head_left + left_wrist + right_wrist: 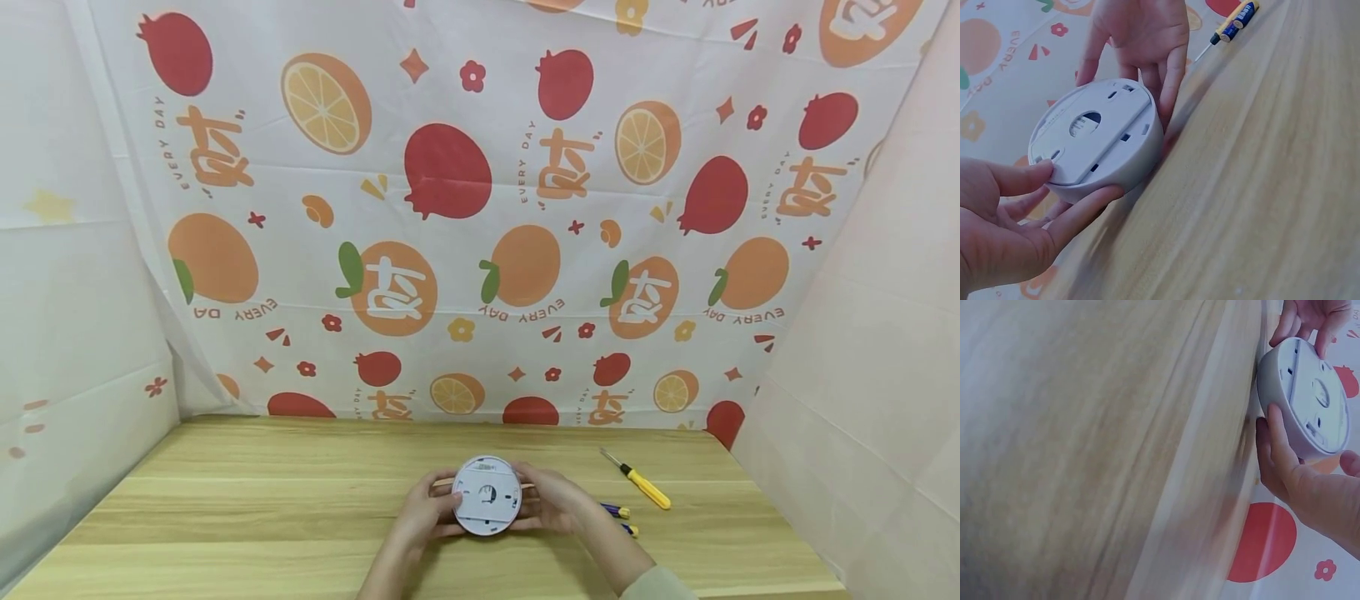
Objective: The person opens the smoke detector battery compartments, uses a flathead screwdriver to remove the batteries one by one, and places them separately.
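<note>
Left hand: my left hand (423, 515) grips the left rim of the white round device (487, 495), thumb on its flat back plate.
Right hand: my right hand (553, 498) curls round the opposite rim.
Device: held between both hands, edge just over the wooden table (262, 500), back plate facing me.
Beside right hand: yellow-handled screwdriver (639, 480); two batteries (619, 517) near my wrist.
Backdrop: fruit-print cloth (480, 208).

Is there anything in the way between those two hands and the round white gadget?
Nothing visible. The left hand and right hand already hold the round white device by its rim, fingers on it. The yellow screwdriver lies off to the right.
</note>
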Available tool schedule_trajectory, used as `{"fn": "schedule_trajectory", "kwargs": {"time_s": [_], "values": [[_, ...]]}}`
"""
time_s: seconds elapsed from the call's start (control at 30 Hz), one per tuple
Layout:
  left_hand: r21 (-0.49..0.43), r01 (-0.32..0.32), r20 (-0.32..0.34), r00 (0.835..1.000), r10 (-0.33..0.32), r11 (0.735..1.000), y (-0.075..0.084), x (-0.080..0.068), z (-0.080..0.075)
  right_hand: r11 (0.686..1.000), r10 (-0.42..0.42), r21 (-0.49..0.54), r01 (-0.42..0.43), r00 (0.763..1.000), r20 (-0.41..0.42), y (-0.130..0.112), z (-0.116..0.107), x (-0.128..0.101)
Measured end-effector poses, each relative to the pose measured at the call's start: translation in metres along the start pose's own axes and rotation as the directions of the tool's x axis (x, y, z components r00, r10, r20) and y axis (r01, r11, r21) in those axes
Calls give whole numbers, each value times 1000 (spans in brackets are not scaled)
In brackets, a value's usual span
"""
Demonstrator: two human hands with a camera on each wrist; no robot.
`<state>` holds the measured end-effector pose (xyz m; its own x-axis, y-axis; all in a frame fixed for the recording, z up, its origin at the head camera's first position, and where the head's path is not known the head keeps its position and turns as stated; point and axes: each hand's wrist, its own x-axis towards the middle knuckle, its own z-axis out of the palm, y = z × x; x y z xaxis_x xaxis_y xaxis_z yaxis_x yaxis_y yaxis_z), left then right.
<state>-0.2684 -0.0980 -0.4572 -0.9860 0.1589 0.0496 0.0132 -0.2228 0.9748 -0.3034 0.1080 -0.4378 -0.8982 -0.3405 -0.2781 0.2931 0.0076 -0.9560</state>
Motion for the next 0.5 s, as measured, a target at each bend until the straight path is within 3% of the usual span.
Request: {"fn": "schedule_trajectory", "kwargs": {"time_s": [0.2, 0.5], "values": [[-4, -27, 16, 1000, 27, 1000, 0, 0, 1, 999, 44, 19, -44, 999, 28, 1, -1, -2], [17, -56, -77, 995, 57, 998, 3, 1, 15, 998, 26, 63, -29, 999, 44, 1, -3, -2]]}}
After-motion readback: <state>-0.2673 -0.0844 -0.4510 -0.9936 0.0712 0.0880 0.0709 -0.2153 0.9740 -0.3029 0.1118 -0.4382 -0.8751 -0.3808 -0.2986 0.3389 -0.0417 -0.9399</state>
